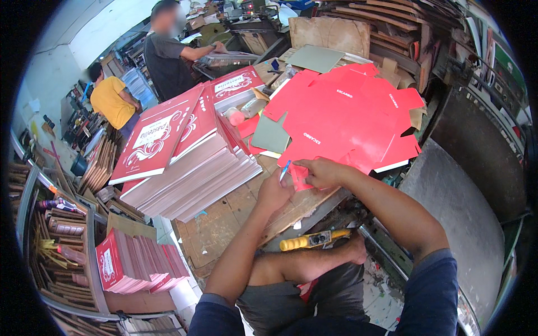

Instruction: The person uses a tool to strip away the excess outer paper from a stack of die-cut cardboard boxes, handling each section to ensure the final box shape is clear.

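My left hand [275, 191] is closed, with a slim blue-and-white pen-like tool [285, 169] upright between its fingers. Just to its right, my right hand [320, 172] grips the near edge of a flat red die-cut box sheet [342, 126], its index finger reaching toward the tool. A small red flap [300, 178] lies between the two hands. The sheet has tabs and notches along its outline and spreads over the table. My fingers partly hide the point where they meet the flap.
A tall stack of red-and-white printed cartons [190, 173] stands left on the wooden table [224, 218]. Past it are a clear jar [254, 106] and grey-green card [270, 133]. A yellow hoist control [311, 239] hangs by my leg. Two people [168, 61] work at the back left.
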{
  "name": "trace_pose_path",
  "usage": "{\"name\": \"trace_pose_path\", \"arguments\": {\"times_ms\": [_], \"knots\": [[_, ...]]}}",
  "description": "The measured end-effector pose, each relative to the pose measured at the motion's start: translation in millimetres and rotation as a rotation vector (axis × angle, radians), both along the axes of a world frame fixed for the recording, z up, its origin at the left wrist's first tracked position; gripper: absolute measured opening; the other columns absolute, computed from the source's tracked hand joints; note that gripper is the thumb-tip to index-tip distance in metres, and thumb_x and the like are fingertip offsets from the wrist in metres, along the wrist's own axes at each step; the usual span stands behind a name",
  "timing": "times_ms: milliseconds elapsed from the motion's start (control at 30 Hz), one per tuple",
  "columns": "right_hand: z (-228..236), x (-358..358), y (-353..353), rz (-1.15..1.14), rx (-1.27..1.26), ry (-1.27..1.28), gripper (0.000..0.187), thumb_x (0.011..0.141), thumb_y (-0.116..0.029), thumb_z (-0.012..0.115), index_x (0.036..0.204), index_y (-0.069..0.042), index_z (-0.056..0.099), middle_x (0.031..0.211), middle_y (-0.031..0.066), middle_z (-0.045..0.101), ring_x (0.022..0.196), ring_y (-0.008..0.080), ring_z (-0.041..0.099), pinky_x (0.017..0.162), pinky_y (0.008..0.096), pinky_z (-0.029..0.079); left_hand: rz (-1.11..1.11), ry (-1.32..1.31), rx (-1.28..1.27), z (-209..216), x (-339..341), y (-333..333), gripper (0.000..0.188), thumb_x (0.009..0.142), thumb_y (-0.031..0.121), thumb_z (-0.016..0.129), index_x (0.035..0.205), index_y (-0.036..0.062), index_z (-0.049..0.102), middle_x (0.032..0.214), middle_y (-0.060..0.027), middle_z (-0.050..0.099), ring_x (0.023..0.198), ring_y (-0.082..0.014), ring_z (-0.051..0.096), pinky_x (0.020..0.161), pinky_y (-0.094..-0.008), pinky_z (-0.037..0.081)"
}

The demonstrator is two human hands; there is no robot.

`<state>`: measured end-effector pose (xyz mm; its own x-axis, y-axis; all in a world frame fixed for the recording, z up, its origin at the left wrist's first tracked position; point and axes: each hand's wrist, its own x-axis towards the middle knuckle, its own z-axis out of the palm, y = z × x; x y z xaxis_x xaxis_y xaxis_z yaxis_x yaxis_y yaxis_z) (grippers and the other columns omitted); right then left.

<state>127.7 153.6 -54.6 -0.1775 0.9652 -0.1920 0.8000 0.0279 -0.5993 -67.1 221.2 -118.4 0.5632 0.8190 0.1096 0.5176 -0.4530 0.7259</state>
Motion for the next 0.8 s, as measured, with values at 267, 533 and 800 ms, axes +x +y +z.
{"name": "trace_pose_path", "arguments": {"times_ms": [267, 533, 800], "knots": [[-30.5, 3.2, 5.8, 0.107, 0.149, -0.078, 0.049, 0.078, -0.016, 0.055, 0.126, -0.008, 0.058, 0.099, 0.0198, 0.068, 0.087, 0.0332, 0.067, 0.08, 0.0416, 0.052, -0.024, 0.08, 0.014, 2.2, 3.8, -0.5, 0.052, 0.073, 0.021, 0.075, 0.121, 0.007, 0.058, 0.066, -0.002, 0.053, 0.06, -0.016, 0.053, 0.058, -0.0328, 0.044], [-26.4, 3.9, 8.2, 0.073, 0.024, -0.083, 0.041, 0.077, -0.017, 0.06, 0.116, -0.011, 0.066, 0.11, 0.0185, 0.067, 0.102, 0.033, 0.064, 0.089, 0.0406, 0.05, -0.04, 0.078, -0.002, 4.7, 2.8, -1.9, 0.05, 0.074, 0.023, 0.076, 0.118, 0.0062, 0.06, 0.066, -0.002, 0.053, 0.059, -0.0156, 0.052, 0.057, -0.0318, 0.043], [-25.1, 2.6, 8.9, 0.017, 0.084, -0.035, 0.046, 0.08, -0.02, 0.062, 0.123, -0.004, 0.056, 0.104, 0.0231, 0.066, 0.099, 0.0346, 0.065, 0.086, 0.0426, 0.051, -0.034, 0.075, 0.014, 6.6, 2.3, -2.8, 0.05, 0.075, 0.024, 0.076, 0.118, 0.0066, 0.059, 0.064, -0.0027, 0.053, 0.057, -0.0162, 0.052, 0.056, -0.0337, 0.044]]}}
